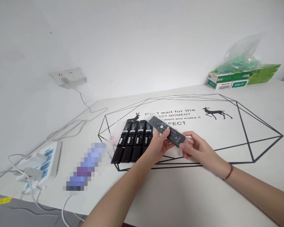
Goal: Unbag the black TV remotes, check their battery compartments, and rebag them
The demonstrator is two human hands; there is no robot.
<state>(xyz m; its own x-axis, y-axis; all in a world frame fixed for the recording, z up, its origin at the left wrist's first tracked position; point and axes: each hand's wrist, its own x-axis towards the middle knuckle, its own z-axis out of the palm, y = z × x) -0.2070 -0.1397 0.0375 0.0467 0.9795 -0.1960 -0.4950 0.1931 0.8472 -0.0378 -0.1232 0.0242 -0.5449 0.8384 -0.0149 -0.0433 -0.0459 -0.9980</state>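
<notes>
A dark remote control (168,130) is tilted above the table, its button side up. My left hand (159,143) is closed round its middle, with the thumb on the buttons and the fingers underneath. At the remote's near right end, my right hand (196,146) pinches the corner, where clear plastic film seems to show. Beside my left hand lies a row of several black remotes (130,135), backs up, with white labels in their recesses. Black covers (126,154) lie at their near ends. My left forearm and hand hide part of the row.
The white table (217,192) bears a printed mat design. On the left are a power strip (50,165) with plugs and cables, and a blurred-out long object (86,167). Green and white boxes (229,80) with a plastic bag (241,58) stand at the back right, by the wall.
</notes>
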